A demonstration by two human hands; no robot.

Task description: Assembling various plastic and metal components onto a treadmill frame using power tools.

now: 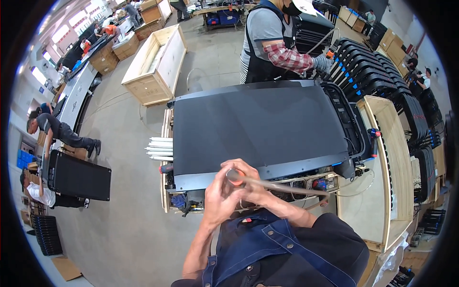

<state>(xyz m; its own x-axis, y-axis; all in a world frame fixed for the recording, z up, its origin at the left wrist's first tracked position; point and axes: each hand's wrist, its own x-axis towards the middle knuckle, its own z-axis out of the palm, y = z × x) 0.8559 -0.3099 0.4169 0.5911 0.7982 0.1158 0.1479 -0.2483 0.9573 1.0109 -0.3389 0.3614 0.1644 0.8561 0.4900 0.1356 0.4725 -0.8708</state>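
Observation:
Close to my body, both hands are wrapped around an upright air screwdriver (234, 176), seen end-on with a grey round cap and an orange-red part. My left hand (216, 198) closes on it from the left, and my right hand (251, 186) grips it from the right. A clear air hose (287, 188) runs from the tool to the right. The tool's lower end is hidden by my hands. Beyond them lies a treadmill deck (258, 126) with a black belt; my hands are over its near metal side rail (296, 166).
Across the deck, a co-worker (272, 45) in gloves holds an orange tool. White rods (160, 148) stick out at the deck's left. An open wooden crate (368, 201) stands right, another crate (158, 64) far left. A red-and-blue power tool (319, 184) sits below the near rail.

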